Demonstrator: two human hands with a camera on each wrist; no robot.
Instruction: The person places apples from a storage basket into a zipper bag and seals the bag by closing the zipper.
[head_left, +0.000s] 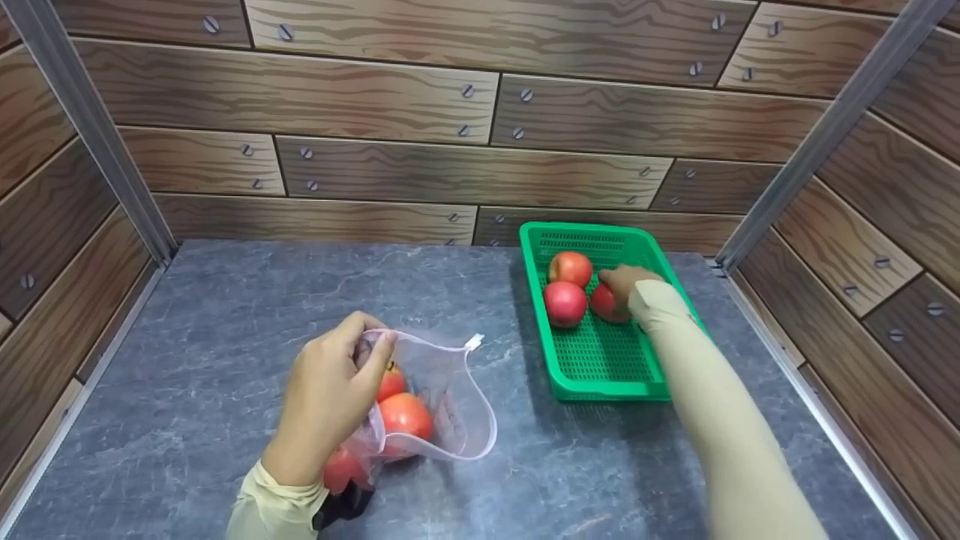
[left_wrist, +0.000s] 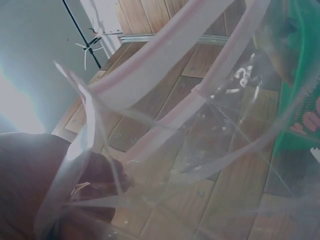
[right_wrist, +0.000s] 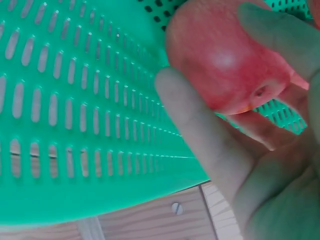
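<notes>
My left hand (head_left: pixel 330 390) pinches the rim of a clear zip bag (head_left: pixel 480 397) between thumb and fingers. The bag's mouth gapes to the right, with a white slider (head_left: pixel 474 343) on its edge. Several red-orange round fruits (head_left: pixel 406 416) lie inside it, partly hidden by the hand. Over in the green basket (head_left: pixel 559 367), my right hand (head_left: pixel 630 285) holds a red apple (right_wrist: pixel 225 55). The right wrist view shows thumb and fingers curved around that apple. Two more apples, one red (head_left: pixel 565 304) and one orange-red (head_left: pixel 570 268), sit to its left.
The basket stands on a grey marbled tabletop (head_left: pixel 247 315), at the back right near the wood-pattern wall (head_left: pixel 375 165). Metal posts (head_left: pixel 97 142) rise at the back corners. A dark object (head_left: pixel 345 502) shows beneath my left wrist.
</notes>
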